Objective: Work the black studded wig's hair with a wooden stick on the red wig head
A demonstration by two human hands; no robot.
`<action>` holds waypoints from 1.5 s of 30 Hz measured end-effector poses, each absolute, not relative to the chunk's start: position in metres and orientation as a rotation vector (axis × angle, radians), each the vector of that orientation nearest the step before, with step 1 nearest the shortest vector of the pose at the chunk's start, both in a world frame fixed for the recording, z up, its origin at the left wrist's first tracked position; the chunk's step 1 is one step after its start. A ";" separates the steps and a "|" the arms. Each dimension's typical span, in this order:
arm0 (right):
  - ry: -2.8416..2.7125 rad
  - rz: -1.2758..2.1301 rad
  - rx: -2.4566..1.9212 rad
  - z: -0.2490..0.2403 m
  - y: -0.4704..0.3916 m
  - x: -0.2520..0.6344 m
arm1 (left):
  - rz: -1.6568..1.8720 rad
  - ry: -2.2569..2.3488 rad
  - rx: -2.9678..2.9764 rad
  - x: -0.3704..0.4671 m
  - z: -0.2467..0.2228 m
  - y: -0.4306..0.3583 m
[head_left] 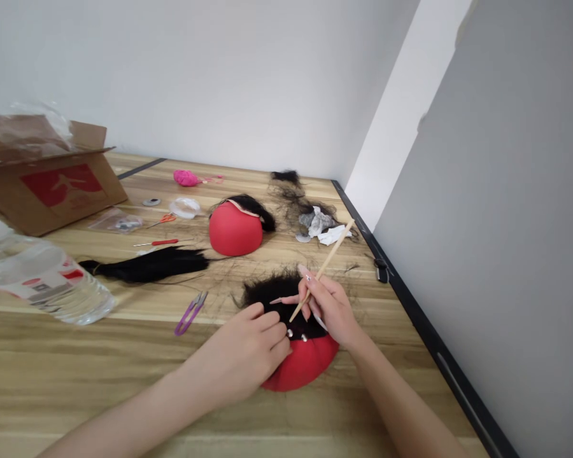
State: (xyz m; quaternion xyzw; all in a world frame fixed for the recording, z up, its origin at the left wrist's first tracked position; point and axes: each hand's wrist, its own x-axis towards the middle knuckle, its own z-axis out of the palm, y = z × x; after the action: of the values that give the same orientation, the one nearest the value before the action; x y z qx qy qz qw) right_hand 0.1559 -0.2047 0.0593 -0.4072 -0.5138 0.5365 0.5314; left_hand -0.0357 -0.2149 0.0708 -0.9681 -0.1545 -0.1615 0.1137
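A red dome-shaped form (302,369) lies in front of me with black hair (273,291) spread over its far part. Two small shiny pin heads (304,338) show along the hair's near edge. My left hand (256,343) rests on the form's left side, its fingers curled together; what they pinch, if anything, is hidden. Between the thumb and fingers of my right hand (329,308) is a light wooden stick (327,259), held like a pen. It slants, with its lower end over the hair and its upper end pointing away to the right.
Purple thread snips (191,313) and a black hair bundle (157,265) lie to the left, near a tilted water bottle (52,280). Beyond stand a second red form (235,229) and a cardboard box (52,184). Crumpled tissues (321,222) and loose hair lie near the right wall.
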 end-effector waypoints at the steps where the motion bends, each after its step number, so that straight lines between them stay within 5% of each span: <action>1: -1.227 1.283 -0.968 0.059 -0.205 0.156 | -0.485 -0.404 -2.821 -0.036 0.072 -0.215; 19: -1.221 1.261 -0.967 0.059 -0.204 0.158 | -0.782 -0.370 -2.887 -0.039 0.089 -0.205; 45: -1.206 1.250 -0.929 0.053 -0.201 0.160 | -0.466 -0.637 -2.830 -0.028 0.072 -0.208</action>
State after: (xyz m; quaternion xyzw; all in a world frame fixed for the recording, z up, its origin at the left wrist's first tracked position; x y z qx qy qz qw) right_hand 0.1601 -0.2008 0.0527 -0.3930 -0.5101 0.5289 0.5528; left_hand -0.0279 -0.2083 0.0719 -0.9583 -0.2157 -0.1578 0.1015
